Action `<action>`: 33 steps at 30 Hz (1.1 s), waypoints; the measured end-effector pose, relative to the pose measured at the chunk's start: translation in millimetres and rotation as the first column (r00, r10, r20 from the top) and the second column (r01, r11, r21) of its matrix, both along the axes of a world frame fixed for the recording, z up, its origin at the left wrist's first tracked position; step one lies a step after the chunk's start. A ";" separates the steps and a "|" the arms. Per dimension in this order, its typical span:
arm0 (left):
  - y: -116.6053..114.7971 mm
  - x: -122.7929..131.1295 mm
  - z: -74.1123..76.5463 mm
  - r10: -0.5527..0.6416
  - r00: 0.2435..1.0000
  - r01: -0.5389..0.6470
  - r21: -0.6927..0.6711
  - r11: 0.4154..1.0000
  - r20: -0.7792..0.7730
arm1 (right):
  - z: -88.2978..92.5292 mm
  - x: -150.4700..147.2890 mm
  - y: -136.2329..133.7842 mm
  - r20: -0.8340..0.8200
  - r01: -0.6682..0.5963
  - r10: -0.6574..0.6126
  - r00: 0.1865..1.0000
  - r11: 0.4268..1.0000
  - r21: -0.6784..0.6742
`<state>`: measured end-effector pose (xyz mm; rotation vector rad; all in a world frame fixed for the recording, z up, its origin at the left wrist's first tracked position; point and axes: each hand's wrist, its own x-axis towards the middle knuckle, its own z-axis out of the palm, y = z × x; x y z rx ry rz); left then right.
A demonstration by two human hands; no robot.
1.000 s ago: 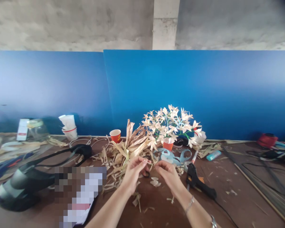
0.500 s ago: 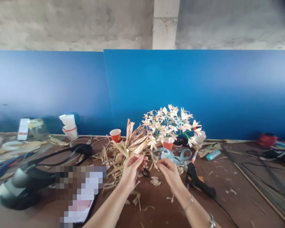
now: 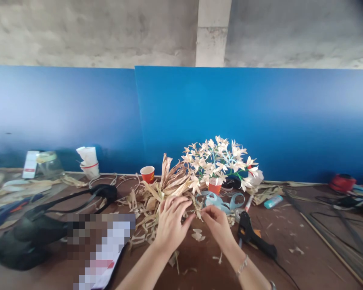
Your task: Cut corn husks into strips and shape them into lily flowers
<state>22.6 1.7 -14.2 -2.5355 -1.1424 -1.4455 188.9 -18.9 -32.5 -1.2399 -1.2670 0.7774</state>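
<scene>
"Cream husk slivers (image 3: 199, 210) showed in the gap between left hand (image 3: 171, 221) and right hand (image 3: 218, 226), ok. But what was each one gripping?"

"Left looked released to me: fingers loosely spread, thumb standing apart, no grip I could see. Right had thumb and forefinger pinched together, but whether anything tiny was caught in there, honestly couldn't tell."

"So which step was that, you reckon?"

"Close-up fingertip work on small husk bits, I'd guess, sort of mid-handling. The next move probably called for a light touch, with the left fingers narrowing to a pinch to match the right. Husk that thin would likely split if tugged."

"Anything else close by?"

"Yeah, a pale scrap (image 3: 198, 235) lay on the brown tabletop (image 3: 205, 253) just this side of the gap. The dry husk pile (image 3: 172, 183) was beyond the left, light-blue ribbon (image 3: 212, 199) looped beyond the right. A black glue gun (image 3: 255, 238) lay just outside the right wrist."

"And farther out?"

"White star-shaped flowers (image 3: 221, 166) spread above a red paper cup (image 3: 214, 187), another red cup (image 3: 147, 174) off to the left, then the blue partition (image 3: 230, 100) behind everything."
</scene>
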 end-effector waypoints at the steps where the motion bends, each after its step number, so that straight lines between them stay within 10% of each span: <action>1: -0.1 1.2 -0.3 0.006 0.999 -0.006 -0.009 1.000 -0.034 | -0.5 0.0 0.0 0.026 -0.001 0.000 1.000 1.000 0.019; 23: 3.2 7.5 -1.9 -0.026 0.997 0.047 -0.272 0.961 0.079 | -2.6 0.3 0.0 0.147 0.063 -0.075 0.986 0.994 0.085; 27: 5.9 10.1 -3.0 -0.003 0.919 0.219 -0.504 0.835 0.394 | -3.3 -4.3 -0.1 0.063 -0.058 0.057 0.996 0.998 0.004; 33: 1.8 16.2 -4.6 0.095 0.592 0.656 -0.547 0.521 0.800 | -2.7 -13.6 -3.4 -0.049 -0.244 0.242 0.969 0.968 -0.064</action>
